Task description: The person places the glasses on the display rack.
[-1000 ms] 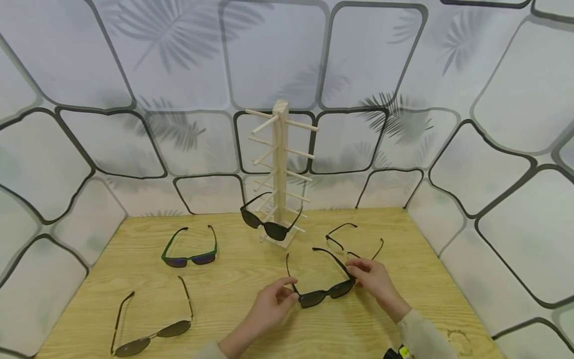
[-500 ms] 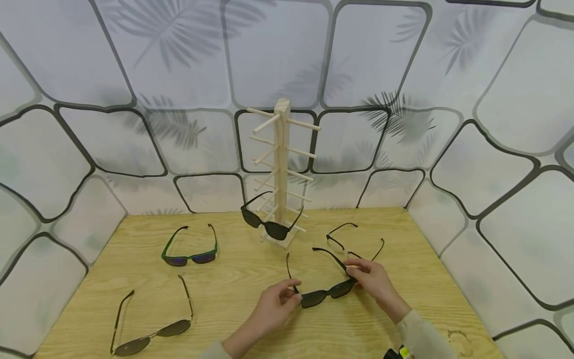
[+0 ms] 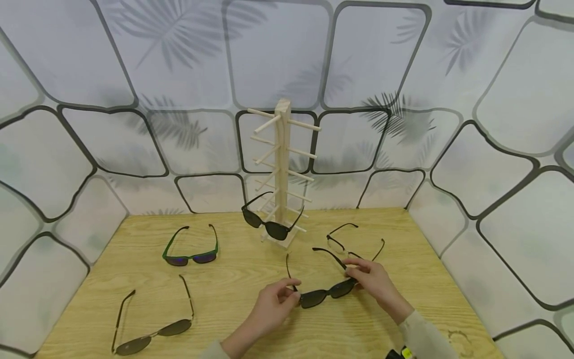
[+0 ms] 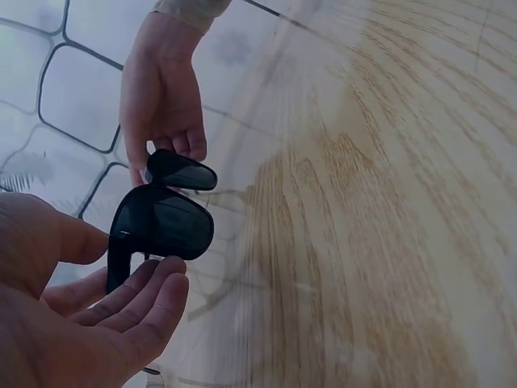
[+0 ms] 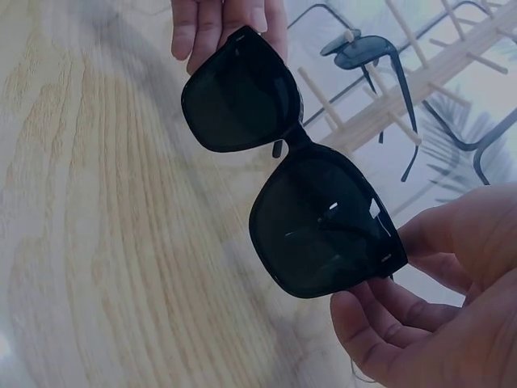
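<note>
Black sunglasses (image 3: 328, 293) with both temples unfolded are held between my two hands, lenses toward me. My left hand (image 3: 272, 305) pinches the left hinge corner between thumb and fingers. At the other hinge corner, my right hand (image 3: 375, 282) grips the frame the same way. In the left wrist view the dark lens (image 4: 166, 223) sits by the left fingertips, and both hands show. The right wrist view has the full front of the sunglasses (image 5: 317, 222), with the right thumb and fingers at the near corner.
A wooden display rack (image 3: 281, 164) with pegs stands at the back, another pair of black sunglasses (image 3: 275, 230) on its lower pegs. Thin-framed eyeglasses (image 3: 335, 244) lie behind my right hand. Green-framed sunglasses (image 3: 190, 259) and metal-framed aviator sunglasses (image 3: 175, 327) lie on the left of the wooden table (image 3: 237, 279).
Both hands keep their hold on the black sunglasses. My right fingers have shifted very slightly to the left along the temple; the rest looks the same.
</note>
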Tool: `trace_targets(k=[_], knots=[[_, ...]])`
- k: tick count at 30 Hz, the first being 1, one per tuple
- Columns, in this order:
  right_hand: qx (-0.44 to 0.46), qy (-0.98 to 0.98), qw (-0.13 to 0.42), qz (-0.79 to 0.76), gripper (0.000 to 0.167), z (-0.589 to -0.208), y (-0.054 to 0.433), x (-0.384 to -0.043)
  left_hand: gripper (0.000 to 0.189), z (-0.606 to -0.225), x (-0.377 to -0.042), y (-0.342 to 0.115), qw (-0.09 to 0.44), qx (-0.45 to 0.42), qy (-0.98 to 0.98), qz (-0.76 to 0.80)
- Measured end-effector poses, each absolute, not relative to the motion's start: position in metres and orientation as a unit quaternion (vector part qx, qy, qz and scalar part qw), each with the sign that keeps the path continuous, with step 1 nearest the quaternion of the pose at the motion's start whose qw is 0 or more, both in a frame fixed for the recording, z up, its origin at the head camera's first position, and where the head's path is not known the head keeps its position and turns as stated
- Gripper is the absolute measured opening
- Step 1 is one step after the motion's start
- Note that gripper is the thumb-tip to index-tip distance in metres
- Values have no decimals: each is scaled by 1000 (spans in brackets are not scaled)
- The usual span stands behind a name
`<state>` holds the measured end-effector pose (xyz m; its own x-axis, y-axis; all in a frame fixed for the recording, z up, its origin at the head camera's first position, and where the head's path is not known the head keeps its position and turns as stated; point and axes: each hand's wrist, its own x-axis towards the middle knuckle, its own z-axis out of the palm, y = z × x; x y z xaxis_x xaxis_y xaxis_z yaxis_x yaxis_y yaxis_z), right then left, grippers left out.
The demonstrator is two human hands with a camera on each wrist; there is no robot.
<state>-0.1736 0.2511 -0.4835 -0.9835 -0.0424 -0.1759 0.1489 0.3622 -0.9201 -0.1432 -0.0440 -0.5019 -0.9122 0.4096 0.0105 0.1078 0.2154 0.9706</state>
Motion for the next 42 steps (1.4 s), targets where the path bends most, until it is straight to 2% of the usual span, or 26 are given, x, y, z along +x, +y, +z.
trace_targets(k=[11, 20, 42], knots=[[29, 816, 85, -571, 38, -474, 252, -171, 34, -491, -138, -46, 116, 156, 752, 630], [9, 803, 70, -591, 41, -457, 249, -166, 28, -477, -128, -47, 88, 154, 767, 617], [-58, 800, 36, -595, 39, -428, 246, -161, 31, -432, -104, -53, 59, 122, 760, 636]])
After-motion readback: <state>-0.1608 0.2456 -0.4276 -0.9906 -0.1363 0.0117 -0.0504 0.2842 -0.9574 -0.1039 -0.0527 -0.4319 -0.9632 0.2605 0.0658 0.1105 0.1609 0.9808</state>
